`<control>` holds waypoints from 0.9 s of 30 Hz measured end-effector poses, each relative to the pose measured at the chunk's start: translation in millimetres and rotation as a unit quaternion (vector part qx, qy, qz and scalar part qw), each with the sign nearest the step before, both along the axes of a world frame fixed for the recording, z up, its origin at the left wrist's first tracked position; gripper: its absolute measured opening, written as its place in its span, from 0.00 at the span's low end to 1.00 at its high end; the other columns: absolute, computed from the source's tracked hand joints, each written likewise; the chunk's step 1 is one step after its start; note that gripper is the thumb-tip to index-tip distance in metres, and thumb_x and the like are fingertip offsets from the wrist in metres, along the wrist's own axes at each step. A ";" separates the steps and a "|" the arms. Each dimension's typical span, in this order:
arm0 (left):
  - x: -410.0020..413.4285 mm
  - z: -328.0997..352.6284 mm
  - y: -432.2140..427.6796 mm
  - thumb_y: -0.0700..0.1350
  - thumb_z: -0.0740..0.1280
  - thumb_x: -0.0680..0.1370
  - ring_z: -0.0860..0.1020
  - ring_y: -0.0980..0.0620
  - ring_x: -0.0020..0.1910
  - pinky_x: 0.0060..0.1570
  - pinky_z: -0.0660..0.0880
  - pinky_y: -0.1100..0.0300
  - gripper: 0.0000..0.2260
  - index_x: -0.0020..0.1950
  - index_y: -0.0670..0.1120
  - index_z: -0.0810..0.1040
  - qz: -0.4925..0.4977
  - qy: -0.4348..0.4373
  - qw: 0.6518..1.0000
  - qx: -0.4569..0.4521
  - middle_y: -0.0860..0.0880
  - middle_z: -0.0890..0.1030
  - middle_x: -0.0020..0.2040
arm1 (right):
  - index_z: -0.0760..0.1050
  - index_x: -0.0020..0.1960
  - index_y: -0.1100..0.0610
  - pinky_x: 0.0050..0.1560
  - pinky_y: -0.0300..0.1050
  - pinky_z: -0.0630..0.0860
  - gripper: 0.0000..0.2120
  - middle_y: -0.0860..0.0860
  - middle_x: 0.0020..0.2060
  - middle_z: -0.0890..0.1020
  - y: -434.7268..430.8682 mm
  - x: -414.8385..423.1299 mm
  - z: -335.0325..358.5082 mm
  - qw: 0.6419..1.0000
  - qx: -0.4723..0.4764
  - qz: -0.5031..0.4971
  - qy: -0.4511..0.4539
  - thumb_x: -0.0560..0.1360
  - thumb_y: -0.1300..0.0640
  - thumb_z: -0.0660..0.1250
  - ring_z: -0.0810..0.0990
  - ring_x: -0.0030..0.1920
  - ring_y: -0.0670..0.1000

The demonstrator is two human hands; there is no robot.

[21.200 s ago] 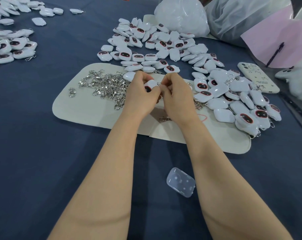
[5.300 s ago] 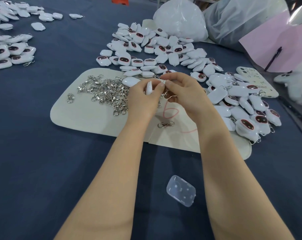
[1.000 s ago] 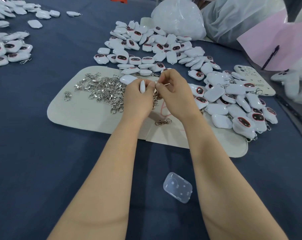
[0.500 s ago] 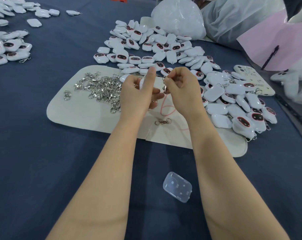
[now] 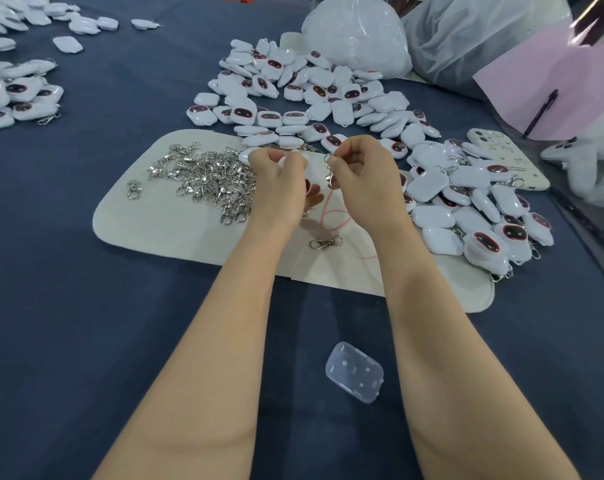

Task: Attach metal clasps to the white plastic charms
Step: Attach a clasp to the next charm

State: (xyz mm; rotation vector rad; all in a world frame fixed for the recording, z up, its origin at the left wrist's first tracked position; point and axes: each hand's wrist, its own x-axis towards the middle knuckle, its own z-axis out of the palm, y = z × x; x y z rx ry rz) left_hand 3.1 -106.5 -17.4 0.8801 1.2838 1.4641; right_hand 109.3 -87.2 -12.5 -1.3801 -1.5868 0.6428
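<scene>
My left hand (image 5: 276, 183) grips a white charm (image 5: 295, 156), mostly hidden in its fingers, over the cream mat (image 5: 169, 223). My right hand (image 5: 362, 174) pinches a metal clasp (image 5: 329, 168) by its ring, and the clasp hangs down between the two hands, close to the charm. A heap of loose clasps (image 5: 210, 178) lies on the mat left of my left hand. One single clasp (image 5: 324, 242) lies on the mat below my hands. A big pile of white charms (image 5: 304, 95) spreads behind my hands.
More charms, some with clasps, are heaped at the right (image 5: 473, 206) and at the far left (image 5: 13, 95). A clear plastic lid (image 5: 354, 372) lies on the blue cloth between my forearms. A white phone (image 5: 508, 161), plastic bags (image 5: 359, 36) and a pink sheet (image 5: 549, 91) stand at the back right.
The hands have drawn slightly apart. My left thumb, raised half a second ago, has curled back onto the charm, and the clasp now hangs free from my right fingers.
</scene>
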 end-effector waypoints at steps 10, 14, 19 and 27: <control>-5.7 -11.1 0.0 0.43 0.64 0.78 0.78 0.49 0.48 0.49 0.73 0.59 0.12 0.61 0.49 0.73 -0.007 0.271 0.960 0.072 0.50 0.80 0.52 | 0.71 0.46 0.56 0.51 0.48 0.76 0.03 0.51 0.41 0.78 3.5 1.3 2.3 1.000 0.003 0.005 -0.017 0.76 0.61 0.65 0.79 0.45 0.54; -4.8 -9.1 -0.5 0.46 0.63 0.78 0.75 0.52 0.47 0.46 0.69 0.61 0.13 0.63 0.50 0.73 0.004 0.279 0.958 0.061 0.54 0.77 0.49 | 0.71 0.47 0.55 0.46 0.40 0.74 0.03 0.46 0.38 0.76 3.2 1.6 0.8 0.999 0.017 -0.006 -0.029 0.77 0.61 0.64 0.76 0.41 0.49; -5.3 -6.8 -0.5 0.46 0.63 0.78 0.78 0.53 0.48 0.48 0.75 0.60 0.11 0.59 0.47 0.76 0.000 0.253 0.966 0.059 0.54 0.77 0.45 | 0.70 0.48 0.55 0.45 0.39 0.74 0.03 0.46 0.39 0.77 2.7 1.1 1.0 0.999 0.024 0.001 -0.029 0.77 0.61 0.63 0.78 0.42 0.50; -5.2 -7.3 -0.3 0.46 0.64 0.78 0.74 0.55 0.45 0.46 0.72 0.61 0.11 0.58 0.46 0.78 -0.001 0.263 0.963 0.063 0.53 0.78 0.48 | 0.70 0.47 0.55 0.46 0.40 0.73 0.04 0.45 0.37 0.76 2.6 0.0 -0.2 0.998 0.023 0.028 -0.044 0.77 0.62 0.63 0.77 0.40 0.48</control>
